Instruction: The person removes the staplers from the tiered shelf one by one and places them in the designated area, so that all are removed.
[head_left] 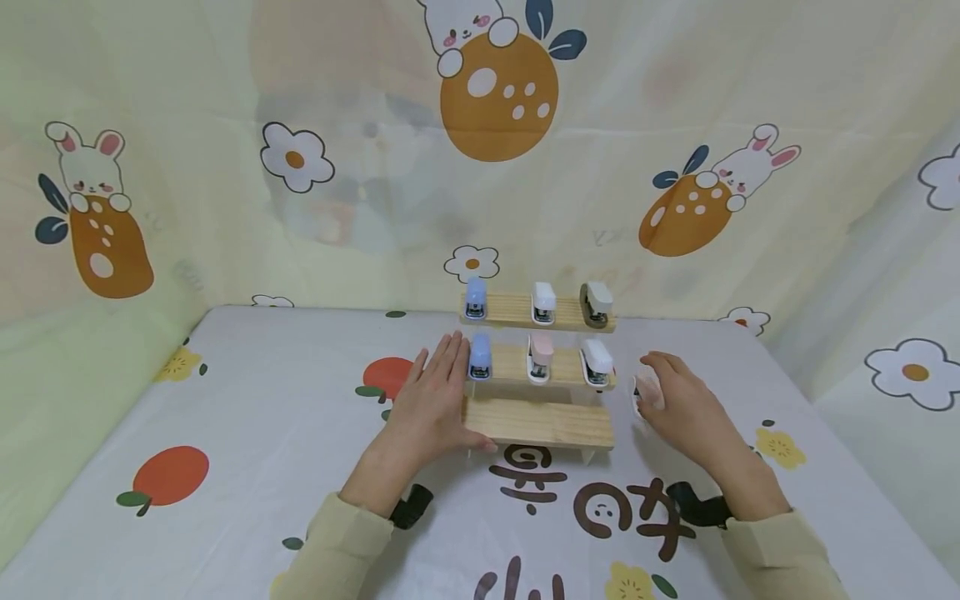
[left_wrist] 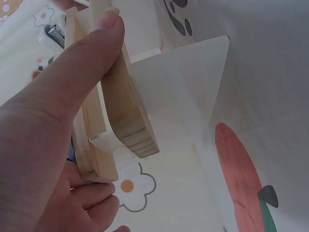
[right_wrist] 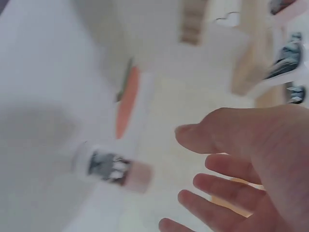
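A three-tier wooden rack (head_left: 536, 421) stands in the middle of the table. My left hand (head_left: 431, 408) rests along its left side with fingers extended, and the thumb (left_wrist: 87, 63) lies on the front of the lowest plank. To the rack's right, a small pink and white stapler (head_left: 647, 393) sits on the table, partly covered in the head view by my right hand (head_left: 686, 408). The right wrist view shows that stapler (right_wrist: 113, 169) apart from the fingers, which are loosely spread and hold nothing. On the middle tier are a blue stapler (head_left: 480, 357), a pink one (head_left: 540, 357) and a white one (head_left: 597, 362).
The top tier carries a blue stapler (head_left: 476, 298), a white stapler (head_left: 543, 302) and a grey-and-white stapler (head_left: 596, 304). Clear side panels (left_wrist: 188, 87) support the planks. A patterned cloth covers the table (head_left: 247, 433), and a curtain (head_left: 360, 233) hangs behind.
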Motion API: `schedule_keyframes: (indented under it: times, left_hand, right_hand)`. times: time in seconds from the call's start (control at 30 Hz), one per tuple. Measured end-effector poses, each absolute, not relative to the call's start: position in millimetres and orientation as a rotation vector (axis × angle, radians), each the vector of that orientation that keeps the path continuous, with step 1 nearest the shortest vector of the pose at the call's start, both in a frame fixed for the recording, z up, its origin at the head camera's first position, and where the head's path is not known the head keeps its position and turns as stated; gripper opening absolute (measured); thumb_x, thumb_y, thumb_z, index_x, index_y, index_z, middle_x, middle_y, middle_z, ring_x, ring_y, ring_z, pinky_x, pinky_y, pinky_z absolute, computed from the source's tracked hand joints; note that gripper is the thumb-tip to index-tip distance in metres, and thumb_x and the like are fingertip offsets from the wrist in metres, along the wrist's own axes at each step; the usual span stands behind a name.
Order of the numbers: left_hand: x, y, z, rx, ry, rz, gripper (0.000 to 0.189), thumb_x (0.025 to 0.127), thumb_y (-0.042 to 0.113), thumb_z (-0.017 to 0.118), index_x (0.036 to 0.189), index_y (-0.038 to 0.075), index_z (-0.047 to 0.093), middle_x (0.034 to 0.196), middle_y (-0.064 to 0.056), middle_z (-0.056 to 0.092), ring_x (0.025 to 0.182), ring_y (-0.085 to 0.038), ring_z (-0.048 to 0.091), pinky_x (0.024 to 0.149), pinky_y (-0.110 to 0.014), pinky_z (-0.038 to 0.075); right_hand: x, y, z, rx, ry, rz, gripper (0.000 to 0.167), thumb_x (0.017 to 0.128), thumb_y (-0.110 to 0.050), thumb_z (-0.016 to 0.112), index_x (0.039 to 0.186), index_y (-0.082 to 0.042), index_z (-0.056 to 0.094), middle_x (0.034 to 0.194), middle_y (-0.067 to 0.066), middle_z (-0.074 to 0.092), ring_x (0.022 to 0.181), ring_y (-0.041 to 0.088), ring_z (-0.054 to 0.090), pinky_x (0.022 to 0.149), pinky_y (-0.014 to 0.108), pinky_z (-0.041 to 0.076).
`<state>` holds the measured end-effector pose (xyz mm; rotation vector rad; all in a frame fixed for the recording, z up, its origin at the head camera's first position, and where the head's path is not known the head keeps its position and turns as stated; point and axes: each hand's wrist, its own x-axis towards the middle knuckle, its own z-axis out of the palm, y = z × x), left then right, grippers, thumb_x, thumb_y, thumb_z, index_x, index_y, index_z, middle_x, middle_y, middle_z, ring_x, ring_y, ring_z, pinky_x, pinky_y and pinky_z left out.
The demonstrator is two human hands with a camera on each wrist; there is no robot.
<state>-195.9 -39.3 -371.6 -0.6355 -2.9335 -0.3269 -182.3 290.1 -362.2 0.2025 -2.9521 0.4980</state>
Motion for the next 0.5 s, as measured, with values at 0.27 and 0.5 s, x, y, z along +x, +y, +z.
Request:
schedule_keyframes:
  times: [0.27,0.5]
  left_hand:
    - [-197,-39,-372,-0.638,-2.924,-0.335,0.140,0.055,0.069,0.086,0.157,0.000,0.018,0.166,-0.015,0.018,0.154,-0.029,0.018,0.126,-0.047,0.017]
    - [-197,-39,-372,-0.640,-2.919,-0.323,0.141,0.054,0.069,0.086,0.157,0.000,0.019,0.165,-0.015,0.019,0.154,-0.028,0.018,0.127,-0.047,0.017]
  right_hand:
    - [-174,276,-346,0.247,-2.839,0.592,0.052,0.092,-0.008,0.062,0.139,0.004,0.046,0.146,0.029,0.043,0.130,0.050,0.045,0.101,0.068,0.042]
    - [-164,265,-336,0.295,-2.754,0.644,0.062,0.086,-0.006,0.070,0.143,0.001,0.045,0.145,0.026,0.046,0.131,0.048,0.045,0.101,0.068,0.041]
